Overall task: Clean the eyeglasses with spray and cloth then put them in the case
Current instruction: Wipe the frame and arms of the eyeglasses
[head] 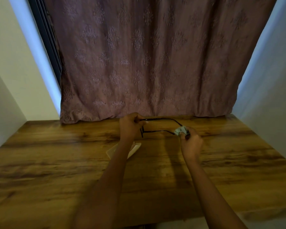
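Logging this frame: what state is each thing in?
Black thin-framed eyeglasses: unfolded, held above the table.
Small pale crumpled cloth: pinched on a temple tip.
Cream flat case: on wooden table, partly hidden.
Left hand: gripping eyeglasses.
Right hand: holding cloth.

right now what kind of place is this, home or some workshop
Most likely a room in a home, at a desk set in an alcove. A wood-grain table sits between plain painted walls, and a patterned mauve curtain hangs behind it. No tools or shop fittings are in view.
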